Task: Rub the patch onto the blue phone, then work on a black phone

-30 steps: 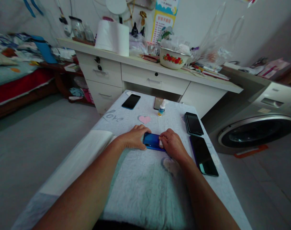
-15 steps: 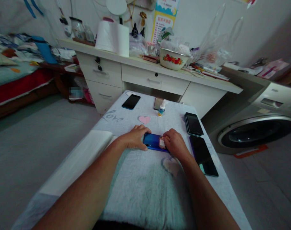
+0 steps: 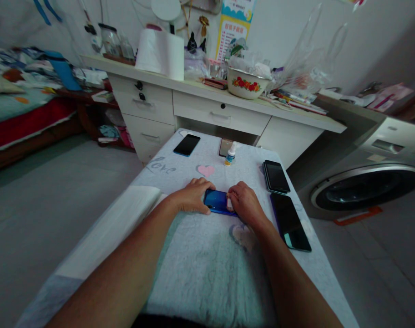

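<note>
A blue phone [image 3: 216, 200] lies back side up on the cloth-covered table. Its left end is pinched between the thumb and fingers of my left hand [image 3: 194, 196]. My right hand [image 3: 244, 201] presses a small pinkish-white pad [image 3: 230, 204] onto the phone's back, covering the phone's right end. Whether the pad is cloth or sponge I cannot tell. Beyond the hands stands a small spray bottle [image 3: 230, 154] with a white top and a blue and orange label.
A black-screened phone [image 3: 187, 145] lies at far left, another phone [image 3: 224, 146] behind the bottle. On the right are stacked phones [image 3: 276, 176] and a larger dark one [image 3: 291, 223]. A white folded cloth or paper [image 3: 115, 228] lies left. Behind are a desk [image 3: 207, 107] and washing machine [image 3: 367, 173].
My right hand has shifted slightly up and to the left over the phone, and less of the pad shows. My left hand and the phone stay in place.
</note>
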{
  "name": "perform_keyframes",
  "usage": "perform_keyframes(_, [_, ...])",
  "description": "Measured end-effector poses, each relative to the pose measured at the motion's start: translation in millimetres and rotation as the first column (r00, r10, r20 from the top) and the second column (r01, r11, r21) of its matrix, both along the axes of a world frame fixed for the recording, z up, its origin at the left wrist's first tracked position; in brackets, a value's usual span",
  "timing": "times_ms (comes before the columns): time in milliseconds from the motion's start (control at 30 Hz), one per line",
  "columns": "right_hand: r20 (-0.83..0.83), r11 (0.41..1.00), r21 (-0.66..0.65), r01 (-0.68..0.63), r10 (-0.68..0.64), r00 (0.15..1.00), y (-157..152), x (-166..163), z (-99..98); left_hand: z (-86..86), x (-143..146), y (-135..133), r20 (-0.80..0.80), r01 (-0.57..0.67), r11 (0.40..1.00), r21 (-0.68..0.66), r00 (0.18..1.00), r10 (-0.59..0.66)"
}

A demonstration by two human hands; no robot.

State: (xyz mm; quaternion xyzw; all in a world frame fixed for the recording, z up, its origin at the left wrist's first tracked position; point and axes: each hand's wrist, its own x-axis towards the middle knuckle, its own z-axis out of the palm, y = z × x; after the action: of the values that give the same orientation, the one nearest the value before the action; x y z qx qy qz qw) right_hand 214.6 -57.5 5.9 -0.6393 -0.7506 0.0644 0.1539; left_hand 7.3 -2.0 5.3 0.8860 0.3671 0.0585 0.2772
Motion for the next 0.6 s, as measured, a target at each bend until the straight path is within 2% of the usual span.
perform_keyframes(600, [-0.149,0.976,-0.111,-0.189,0.172,0.974,-14,3,14.9,-0.3,0,0,-0.009,-0.004,1.0,0.0,1.0,0.004])
